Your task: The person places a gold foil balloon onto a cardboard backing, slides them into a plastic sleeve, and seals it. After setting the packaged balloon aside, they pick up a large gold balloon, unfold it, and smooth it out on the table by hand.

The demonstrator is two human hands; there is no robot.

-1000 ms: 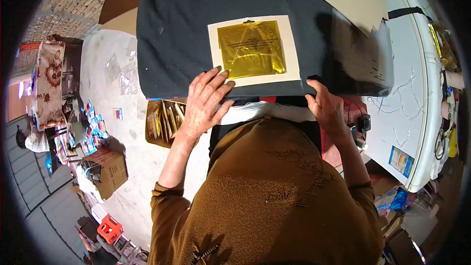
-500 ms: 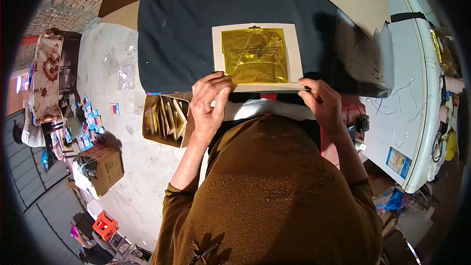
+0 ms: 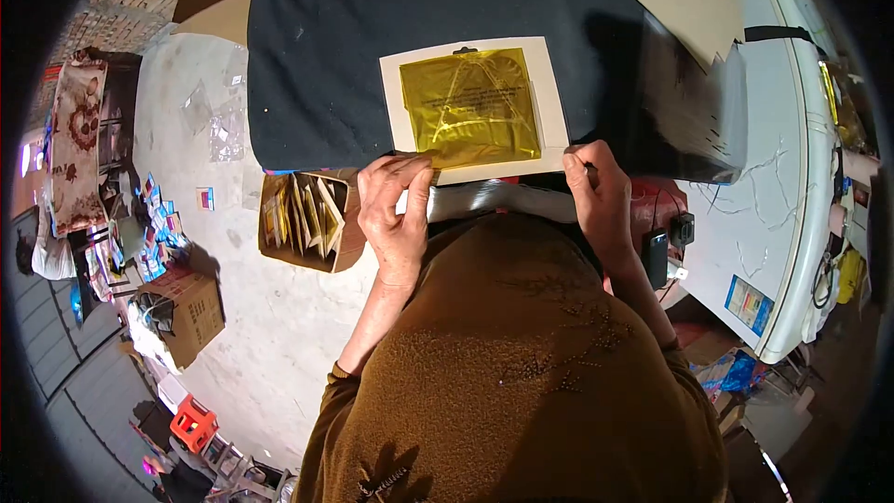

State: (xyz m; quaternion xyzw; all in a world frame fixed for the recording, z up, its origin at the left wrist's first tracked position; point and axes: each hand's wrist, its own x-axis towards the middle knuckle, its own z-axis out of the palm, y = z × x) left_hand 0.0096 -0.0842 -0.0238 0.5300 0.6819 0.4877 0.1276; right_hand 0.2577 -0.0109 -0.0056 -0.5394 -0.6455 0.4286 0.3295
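A cream card (image 3: 556,102) with a shiny gold foil pouch (image 3: 470,108) on it lies on a black cloth-covered surface (image 3: 326,56). My left hand (image 3: 396,210) pinches the card's near left edge. At the near right corner, my right hand (image 3: 601,196) grips the same card. Below the card's near edge, a white and grey strip (image 3: 494,203) shows between my hands.
An open cardboard box (image 3: 303,222) of gold and brown packets stands on the floor at my left. A stack of dark sheets (image 3: 689,102) lies right of the card, with a white table (image 3: 782,177) beyond. A phone (image 3: 655,259) hangs near my right wrist. Boxes and clutter (image 3: 177,307) fill the left floor.
My left hand went from lying flat on the card to pinching its near edge. My right hand moved onto the near right corner. The card now sits slightly left of where it lay.
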